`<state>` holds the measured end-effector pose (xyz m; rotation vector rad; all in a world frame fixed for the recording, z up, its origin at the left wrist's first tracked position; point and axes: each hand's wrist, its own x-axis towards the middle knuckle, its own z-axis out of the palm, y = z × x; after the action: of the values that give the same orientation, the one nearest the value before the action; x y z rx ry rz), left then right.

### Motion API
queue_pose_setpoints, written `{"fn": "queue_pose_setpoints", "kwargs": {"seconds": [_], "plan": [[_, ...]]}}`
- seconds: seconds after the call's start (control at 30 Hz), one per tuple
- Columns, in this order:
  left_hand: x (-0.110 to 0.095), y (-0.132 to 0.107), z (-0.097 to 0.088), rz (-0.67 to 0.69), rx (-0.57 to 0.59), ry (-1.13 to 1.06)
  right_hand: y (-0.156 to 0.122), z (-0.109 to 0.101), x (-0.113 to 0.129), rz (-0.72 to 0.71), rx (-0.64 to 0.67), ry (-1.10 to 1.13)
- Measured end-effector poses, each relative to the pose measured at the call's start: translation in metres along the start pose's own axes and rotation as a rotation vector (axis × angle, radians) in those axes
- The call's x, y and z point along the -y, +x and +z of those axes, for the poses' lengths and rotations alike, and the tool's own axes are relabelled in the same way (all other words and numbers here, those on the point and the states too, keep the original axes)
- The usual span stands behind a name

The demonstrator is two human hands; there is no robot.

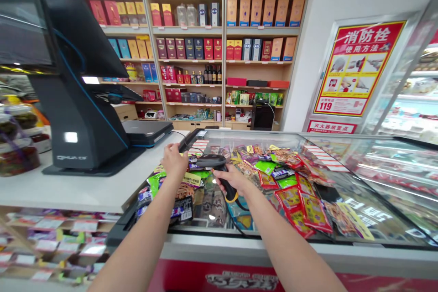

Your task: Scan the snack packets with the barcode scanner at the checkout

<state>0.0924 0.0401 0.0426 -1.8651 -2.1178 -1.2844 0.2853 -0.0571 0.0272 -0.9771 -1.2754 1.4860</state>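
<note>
The red and yellow poster (359,67) reads 消防栓 使用方法 across its top and 119 at lower left. The sign (331,127) beneath it reads 灭火器放置点. Lettering on the red counter panel (242,279) is too blurred to read.

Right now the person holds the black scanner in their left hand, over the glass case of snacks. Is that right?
No, the black scanner is in the right hand, not the left, as the head view shows. It is over the glass case of snacks.

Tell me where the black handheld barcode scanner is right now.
In the head view, the black handheld barcode scanner with a yellow band sits in the right hand, beside the left hand, above bright snack packets and a glass-topped display case.
</note>
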Motion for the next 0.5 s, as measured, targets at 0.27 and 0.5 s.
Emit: {"fn": "queue_pose_setpoints", "kwargs": {"seconds": [0.27,0.5], "plan": [[-0.094,-0.050,0.057,0.316,0.396,-0.163,-0.034,-0.056,0.018,-0.134,-0.177,-0.063],[-0.146,-0.076,0.099,0.165,0.651,-0.014,-0.078,-0.116,0.029,-0.115,-0.395,-0.021]]}}
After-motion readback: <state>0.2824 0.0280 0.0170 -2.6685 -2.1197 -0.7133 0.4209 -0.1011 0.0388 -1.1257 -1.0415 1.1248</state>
